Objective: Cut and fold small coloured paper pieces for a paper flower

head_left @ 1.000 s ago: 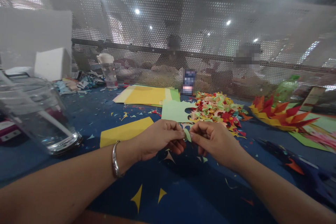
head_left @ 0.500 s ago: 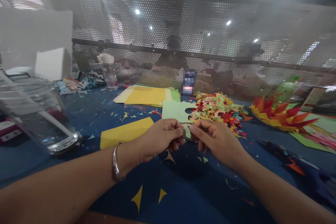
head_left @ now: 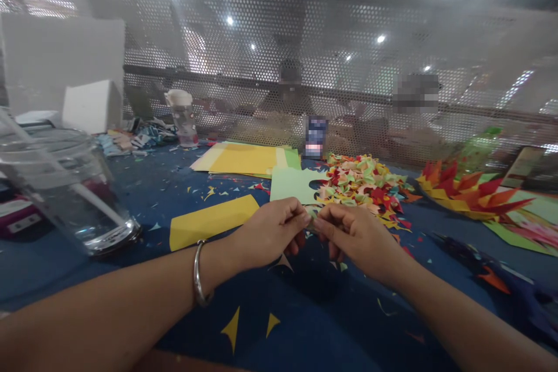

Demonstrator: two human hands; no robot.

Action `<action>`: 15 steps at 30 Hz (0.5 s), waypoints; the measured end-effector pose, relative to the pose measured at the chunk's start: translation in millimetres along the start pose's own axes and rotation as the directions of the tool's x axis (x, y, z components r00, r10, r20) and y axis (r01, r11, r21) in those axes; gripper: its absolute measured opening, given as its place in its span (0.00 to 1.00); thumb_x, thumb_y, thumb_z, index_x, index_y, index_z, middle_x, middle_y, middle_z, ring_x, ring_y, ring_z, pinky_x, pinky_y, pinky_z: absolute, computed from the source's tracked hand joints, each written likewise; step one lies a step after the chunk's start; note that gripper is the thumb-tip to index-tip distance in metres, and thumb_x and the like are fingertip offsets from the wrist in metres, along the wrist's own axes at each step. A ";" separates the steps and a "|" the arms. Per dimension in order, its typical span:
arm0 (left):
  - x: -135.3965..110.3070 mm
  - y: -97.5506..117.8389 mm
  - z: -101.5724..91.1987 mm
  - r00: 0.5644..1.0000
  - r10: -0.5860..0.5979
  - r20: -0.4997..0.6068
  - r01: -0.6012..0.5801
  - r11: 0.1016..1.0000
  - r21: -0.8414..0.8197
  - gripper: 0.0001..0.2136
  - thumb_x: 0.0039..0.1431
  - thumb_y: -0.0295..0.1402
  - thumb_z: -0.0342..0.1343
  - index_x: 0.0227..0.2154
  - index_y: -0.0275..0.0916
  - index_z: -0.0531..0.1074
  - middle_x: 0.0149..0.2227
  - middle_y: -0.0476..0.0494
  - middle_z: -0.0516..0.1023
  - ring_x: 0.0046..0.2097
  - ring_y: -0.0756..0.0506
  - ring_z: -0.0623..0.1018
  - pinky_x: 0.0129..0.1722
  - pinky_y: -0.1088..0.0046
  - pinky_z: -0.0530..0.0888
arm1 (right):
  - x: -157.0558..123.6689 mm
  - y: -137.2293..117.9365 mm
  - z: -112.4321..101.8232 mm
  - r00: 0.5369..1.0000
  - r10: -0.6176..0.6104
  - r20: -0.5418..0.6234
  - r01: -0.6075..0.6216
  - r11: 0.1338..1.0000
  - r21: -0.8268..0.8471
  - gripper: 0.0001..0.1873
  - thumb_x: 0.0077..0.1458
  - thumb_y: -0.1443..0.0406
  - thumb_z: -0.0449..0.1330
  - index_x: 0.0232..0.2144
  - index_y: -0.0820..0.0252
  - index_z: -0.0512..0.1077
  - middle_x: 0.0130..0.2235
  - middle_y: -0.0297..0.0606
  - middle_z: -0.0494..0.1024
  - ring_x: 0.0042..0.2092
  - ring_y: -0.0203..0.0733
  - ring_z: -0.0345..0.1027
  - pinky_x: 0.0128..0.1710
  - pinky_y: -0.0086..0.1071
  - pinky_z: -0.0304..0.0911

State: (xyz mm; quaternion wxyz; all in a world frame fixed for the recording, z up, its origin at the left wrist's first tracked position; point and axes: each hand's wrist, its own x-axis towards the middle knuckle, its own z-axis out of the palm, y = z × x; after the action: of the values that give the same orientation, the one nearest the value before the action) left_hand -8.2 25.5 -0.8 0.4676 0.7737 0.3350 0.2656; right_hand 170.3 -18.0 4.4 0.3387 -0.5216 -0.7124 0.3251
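Observation:
Over the middle of the table, my left hand (head_left: 279,226) and my right hand (head_left: 353,232) pinch a small pale green paper piece (head_left: 312,210) between them. Most of the piece is covered by my fingers, so its shape is hard to make out. Just beyond the hands lies a light green paper sheet (head_left: 292,183) with rounded bites cut from its right edge. A heap of curled, multicoloured paper pieces (head_left: 366,180) sits behind my right hand. Left of my left hand rests a yellow paper strip (head_left: 213,221).
A glass mug (head_left: 65,186) with a straw stands at left. Behind are stacked paper sheets (head_left: 244,158), a phone (head_left: 315,136) and a lidded bottle (head_left: 183,119). Orange-red folded paper points (head_left: 471,192) lie right. Scraps dot the blue table (head_left: 340,325); a perforated screen (head_left: 244,70) closes the back.
My fingertips have come closer together, so less of the pale green piece shows between them. The whole view has shifted slightly; the surroundings look otherwise the same.

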 end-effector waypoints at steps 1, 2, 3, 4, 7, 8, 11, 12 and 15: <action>-0.3 0.0 -1.1 1.000 0.013 0.004 -0.013 0.999 0.047 0.12 0.60 0.44 0.45 0.29 0.40 0.63 0.23 0.49 0.72 0.22 0.51 0.72 0.20 0.78 0.64 | -0.1 0.1 0.1 1.000 0.002 0.004 -0.002 1.000 -0.002 0.14 0.59 0.56 0.52 0.27 0.58 0.64 0.20 0.27 0.64 0.20 0.32 0.64 0.19 0.25 0.61; -0.8 0.5 -2.1 1.000 0.030 0.001 -0.030 0.995 0.092 0.13 0.60 0.44 0.44 0.29 0.40 0.63 0.23 0.49 0.72 0.22 0.51 0.72 0.20 0.78 0.63 | -0.2 -0.2 0.2 1.000 0.004 0.007 -0.004 1.000 -0.002 0.14 0.59 0.56 0.52 0.27 0.58 0.63 0.20 0.27 0.64 0.20 0.32 0.63 0.19 0.25 0.61; -1.4 1.5 -2.8 0.998 0.058 -0.009 -0.056 0.989 0.133 0.13 0.61 0.43 0.43 0.29 0.40 0.63 0.23 0.49 0.72 0.22 0.51 0.71 0.20 0.78 0.63 | -0.4 -0.8 0.1 1.000 0.006 0.009 -0.006 1.000 0.001 0.13 0.60 0.56 0.52 0.27 0.58 0.64 0.20 0.27 0.64 0.20 0.32 0.63 0.19 0.25 0.61; -2.1 2.8 -3.1 0.995 0.095 -0.024 -0.089 0.981 0.170 0.13 0.61 0.43 0.43 0.28 0.40 0.63 0.22 0.50 0.72 0.22 0.51 0.71 0.20 0.78 0.63 | -0.5 -1.7 -0.1 1.000 0.007 0.011 -0.007 1.000 0.003 0.13 0.60 0.57 0.52 0.28 0.58 0.64 0.20 0.26 0.64 0.20 0.32 0.63 0.19 0.25 0.61; -4.4 6.7 -2.5 0.979 0.197 -0.060 -0.180 0.959 0.218 0.13 0.63 0.41 0.41 0.28 0.40 0.62 0.22 0.50 0.71 0.23 0.52 0.71 0.23 0.78 0.64 | -1.0 -4.7 -1.4 1.000 -0.007 0.007 0.007 1.000 -0.001 0.12 0.60 0.58 0.51 0.28 0.58 0.63 0.21 0.27 0.65 0.20 0.32 0.64 0.20 0.25 0.61; -5.0 7.3 -1.9 0.977 0.204 -0.062 -0.187 0.961 0.206 0.13 0.63 0.41 0.40 0.28 0.40 0.62 0.22 0.51 0.71 0.22 0.52 0.71 0.23 0.78 0.64 | -1.1 -5.4 -2.0 1.000 -0.013 0.001 0.013 1.000 -0.006 0.13 0.60 0.58 0.51 0.27 0.58 0.63 0.21 0.27 0.65 0.20 0.32 0.64 0.20 0.25 0.61; -5.4 6.8 -0.5 0.983 0.168 -0.074 -0.159 0.981 0.108 0.12 0.62 0.41 0.42 0.30 0.39 0.63 0.23 0.51 0.70 0.23 0.52 0.71 0.23 0.78 0.65 | -1.1 -6.2 -2.9 1.000 -0.024 -0.009 0.023 1.000 -0.013 0.14 0.61 0.57 0.51 0.26 0.58 0.62 0.22 0.28 0.66 0.20 0.31 0.64 0.20 0.25 0.60; -5.1 6.2 -0.4 0.983 0.160 -0.085 -0.154 0.985 0.082 0.11 0.62 0.41 0.43 0.31 0.39 0.64 0.24 0.51 0.70 0.23 0.52 0.71 0.24 0.78 0.66 | -1.0 -6.0 -2.8 1.000 -0.021 -0.004 0.021 1.000 -0.011 0.14 0.61 0.57 0.50 0.27 0.58 0.62 0.22 0.27 0.65 0.20 0.31 0.64 0.20 0.25 0.60; -3.5 4.7 -1.3 0.978 0.170 -0.125 -0.163 0.985 0.065 0.11 0.60 0.41 0.46 0.33 0.38 0.67 0.28 0.49 0.71 0.27 0.52 0.71 0.27 0.77 0.66 | -0.6 -5.3 -1.7 1.000 -0.015 0.014 0.015 1.000 0.007 0.12 0.61 0.58 0.50 0.28 0.58 0.63 0.22 0.26 0.63 0.20 0.31 0.64 0.20 0.25 0.60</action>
State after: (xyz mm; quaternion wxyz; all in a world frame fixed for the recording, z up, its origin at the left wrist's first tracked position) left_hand -10.1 21.9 3.7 0.3997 0.7925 0.3059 0.3444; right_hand 169.1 -19.7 9.6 0.3381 -0.5127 -0.7175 0.3287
